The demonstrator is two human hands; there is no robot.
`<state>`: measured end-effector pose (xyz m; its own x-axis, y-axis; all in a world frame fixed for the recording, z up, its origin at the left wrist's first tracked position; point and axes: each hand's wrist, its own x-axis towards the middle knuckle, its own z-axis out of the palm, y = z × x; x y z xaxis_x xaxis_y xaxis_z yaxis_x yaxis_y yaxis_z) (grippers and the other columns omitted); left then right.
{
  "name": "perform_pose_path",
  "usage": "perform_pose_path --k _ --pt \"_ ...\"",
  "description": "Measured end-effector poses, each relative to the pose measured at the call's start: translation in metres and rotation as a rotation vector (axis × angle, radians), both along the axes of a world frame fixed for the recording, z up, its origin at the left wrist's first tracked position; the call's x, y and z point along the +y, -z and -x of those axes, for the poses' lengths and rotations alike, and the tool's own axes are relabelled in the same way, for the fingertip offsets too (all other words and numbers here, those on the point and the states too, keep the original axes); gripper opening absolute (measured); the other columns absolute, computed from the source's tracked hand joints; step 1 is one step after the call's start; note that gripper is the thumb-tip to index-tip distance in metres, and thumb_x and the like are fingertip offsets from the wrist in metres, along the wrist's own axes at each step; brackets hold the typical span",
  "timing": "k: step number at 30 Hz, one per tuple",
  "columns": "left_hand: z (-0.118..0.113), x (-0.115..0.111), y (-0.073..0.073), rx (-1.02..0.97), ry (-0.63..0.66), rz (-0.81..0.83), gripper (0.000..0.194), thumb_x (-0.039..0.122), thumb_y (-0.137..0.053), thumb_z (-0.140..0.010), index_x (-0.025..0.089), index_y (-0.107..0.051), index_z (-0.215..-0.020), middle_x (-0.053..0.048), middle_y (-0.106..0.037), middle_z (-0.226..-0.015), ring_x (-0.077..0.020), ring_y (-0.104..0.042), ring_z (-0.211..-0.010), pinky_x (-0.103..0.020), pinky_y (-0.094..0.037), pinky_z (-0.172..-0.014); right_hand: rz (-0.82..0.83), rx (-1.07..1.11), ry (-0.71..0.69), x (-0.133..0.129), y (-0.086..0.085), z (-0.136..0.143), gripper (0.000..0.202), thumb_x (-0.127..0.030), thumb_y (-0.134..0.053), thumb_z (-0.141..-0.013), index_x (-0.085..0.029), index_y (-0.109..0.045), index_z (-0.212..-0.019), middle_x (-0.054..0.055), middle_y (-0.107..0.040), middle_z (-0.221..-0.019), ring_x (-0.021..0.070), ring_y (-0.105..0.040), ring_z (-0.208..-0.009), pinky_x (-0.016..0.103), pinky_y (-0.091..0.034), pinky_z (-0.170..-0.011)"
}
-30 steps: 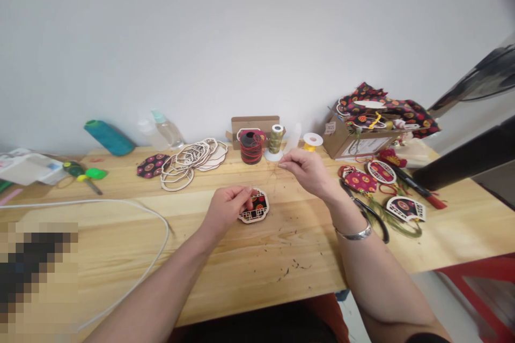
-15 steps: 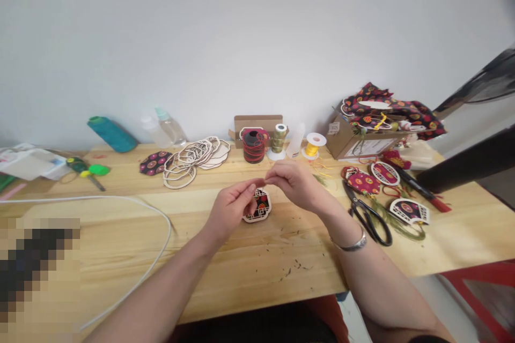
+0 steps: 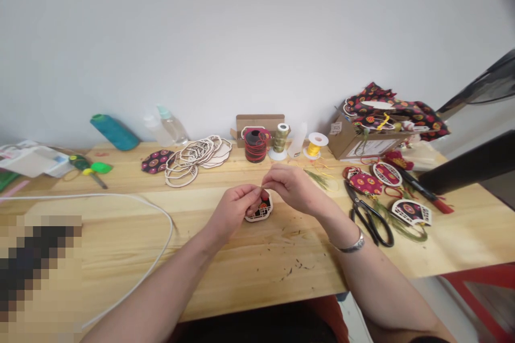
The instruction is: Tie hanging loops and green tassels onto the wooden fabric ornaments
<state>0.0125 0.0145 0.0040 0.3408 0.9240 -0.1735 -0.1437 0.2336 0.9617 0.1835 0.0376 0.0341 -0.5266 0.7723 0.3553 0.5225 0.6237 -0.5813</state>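
"From where you're standing, what has the left hand (image 3: 232, 209) got?"

"A lattice-framed fabric ornament (image 3: 263, 213), dark with orange and red in the middle. Thumb and fingers are closed on its upper left part, and they cover a good bit of it."

"Where is it, exactly?"

"Low over the near middle of the wooden surface (image 3: 225, 284), right below the fingertips. I can't tell whether it touches the wood."

"And the right hand (image 3: 290, 186)?"

"Fingers drawn together in a pinch, tips right up against the left ones. Whatever is between them is too small for me to make out."

"Anything lying close by?"

"Black-handled scissors (image 3: 370, 221) by the right forearm, with a fan-shaped ornament (image 3: 411, 211) beyond them, to the right. Straight ahead, at the back, there's a spool of dark red cord (image 3: 256, 149), then a spool of olive-gold thread (image 3: 280, 141), then a spool of yellow thread (image 3: 315, 148)."

"What's that pile on the left?"

"Pale wooden frames (image 3: 182, 182), overlapping, beside a dark floral fabric piece (image 3: 155, 162). The teal thread cone (image 3: 116, 134) leans behind, farther left."
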Motion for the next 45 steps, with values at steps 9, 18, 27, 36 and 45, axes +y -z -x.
perform_pose_path --k 9,18,27,36,45 --pt "0.000 0.000 -0.002 0.062 -0.048 -0.006 0.025 0.036 -0.062 -0.075 0.011 -0.066 -0.074 0.006 -0.038 -0.046 -0.0060 -0.030 -0.044 -0.021 -0.022 -0.046 -0.005 -0.018 -0.004 0.001 0.003 -0.002 0.017 -0.011 -0.050 -0.086 -0.015 -0.065 -0.078 0.003 -0.061 -0.077 0.0113 -0.055 -0.071 0.023 -0.042 -0.067" --pt "0.002 0.002 -0.006 0.125 -0.108 -0.035 0.025 0.037 -0.063 -0.072 0.012 -0.067 -0.074 0.005 -0.043 -0.050 -0.0060 -0.034 -0.047 -0.020 -0.027 -0.047 -0.039 0.066 0.093 0.018 0.006 -0.027 0.014 -0.013 -0.055 -0.084 -0.015 -0.066 -0.075 0.003 -0.064 -0.075 0.0118 -0.057 -0.071 0.024 -0.042 -0.067" --pt "0.003 0.002 -0.007 0.160 -0.137 -0.030 0.026 0.037 -0.064 -0.070 0.012 -0.067 -0.073 0.005 -0.044 -0.048 -0.0064 -0.035 -0.046 -0.021 -0.030 -0.048 -0.043 0.120 0.196 0.025 0.002 -0.039 0.013 -0.011 -0.055 -0.080 -0.015 -0.064 -0.071 0.002 -0.064 -0.070 0.0116 -0.055 -0.067 0.023 -0.041 -0.063" --pt "0.003 0.003 -0.008 0.178 -0.160 -0.042 0.027 0.039 -0.066 -0.066 0.012 -0.067 -0.070 0.005 -0.045 -0.047 -0.0071 -0.035 -0.045 -0.022 -0.030 -0.047 -0.040 0.133 0.233 0.025 0.003 -0.041 0.013 -0.014 -0.053 -0.082 -0.015 -0.063 -0.073 0.002 -0.063 -0.070 0.0122 -0.055 -0.067 0.023 -0.041 -0.063" --pt "0.005 0.006 -0.004 0.369 -0.148 -0.197 0.026 0.039 -0.058 -0.074 0.015 -0.070 -0.074 -0.002 -0.061 -0.061 -0.0148 -0.053 -0.058 -0.028 -0.042 -0.059 -0.100 0.142 0.227 0.013 -0.013 -0.036 0.013 -0.015 -0.053 -0.084 -0.016 -0.060 -0.073 0.001 -0.059 -0.069 0.0122 -0.054 -0.067 0.024 -0.040 -0.063"
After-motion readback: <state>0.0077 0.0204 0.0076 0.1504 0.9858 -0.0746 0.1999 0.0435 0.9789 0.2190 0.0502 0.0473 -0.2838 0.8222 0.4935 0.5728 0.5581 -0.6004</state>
